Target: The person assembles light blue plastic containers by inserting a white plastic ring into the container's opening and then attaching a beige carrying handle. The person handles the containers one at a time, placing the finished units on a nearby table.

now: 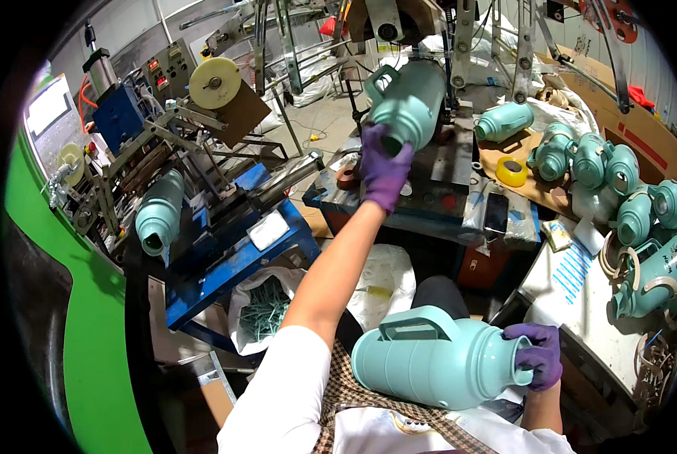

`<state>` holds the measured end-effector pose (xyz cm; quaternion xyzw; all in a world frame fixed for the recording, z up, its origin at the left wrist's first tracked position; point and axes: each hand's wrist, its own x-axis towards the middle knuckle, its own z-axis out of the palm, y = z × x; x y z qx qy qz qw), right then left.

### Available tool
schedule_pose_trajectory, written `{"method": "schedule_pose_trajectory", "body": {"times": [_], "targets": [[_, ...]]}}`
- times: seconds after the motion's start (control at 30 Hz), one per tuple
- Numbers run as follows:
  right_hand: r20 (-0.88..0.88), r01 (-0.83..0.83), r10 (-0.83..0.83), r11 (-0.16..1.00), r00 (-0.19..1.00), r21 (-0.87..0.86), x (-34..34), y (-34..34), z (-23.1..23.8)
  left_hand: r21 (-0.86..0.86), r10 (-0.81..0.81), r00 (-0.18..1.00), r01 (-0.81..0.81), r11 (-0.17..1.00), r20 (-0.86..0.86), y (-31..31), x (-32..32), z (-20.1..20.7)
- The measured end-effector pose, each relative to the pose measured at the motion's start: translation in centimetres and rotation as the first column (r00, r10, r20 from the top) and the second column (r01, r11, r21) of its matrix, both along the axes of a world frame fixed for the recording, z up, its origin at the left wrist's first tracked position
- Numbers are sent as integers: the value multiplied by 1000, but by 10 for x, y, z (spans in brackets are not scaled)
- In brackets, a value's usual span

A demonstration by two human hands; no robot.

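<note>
Ahead of me, my left hand (385, 168), in a purple glove, closes on the mouth rim of a mint-green thermos jug casing (418, 98). That casing lies at the machine with its open neck towards me and its handle on the left. My right hand (536, 356), also gloved in purple, grips the rim of a second mint-green thermos jug casing (425, 359). This one lies sideways across my lap, handle up and mouth to the right. Some of the right hand's fingers go inside the opening.
Another casing (159, 212) sits in the blue-framed machine (225, 250) at left. Several casings (589, 160) crowd the right side, near a yellow tape roll (512, 172) and a phone (496, 213). A white sack (236, 333) holds green scraps. Metal linkage arms (524, 53) hang overhead.
</note>
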<state>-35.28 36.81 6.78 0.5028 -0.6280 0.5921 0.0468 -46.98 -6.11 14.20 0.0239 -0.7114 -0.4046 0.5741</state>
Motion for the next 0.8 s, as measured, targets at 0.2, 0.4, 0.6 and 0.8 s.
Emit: {"method": "schedule_pose_trajectory", "body": {"times": [0.2, 0.4, 0.6, 0.8], "targets": [[397, -202, 152, 976, 905, 86, -6, -18, 0, -344, 176, 977, -125, 931, 122, -47, -82, 28], [734, -160, 62, 985, 676, 64, -7, -43, 12, -505, 185, 926, 7, 863, 330, 41, 9, 43], [897, -126, 46, 992, 439, 10, -7, -70, 4, -487, -132, 601, 741, 462, 789, 192, 184, 27], [725, -105, 109, 993, 680, -51, -7, -35, -20, -270, -247, 642, 596, 757, 726, 157, 192, 19]]}}
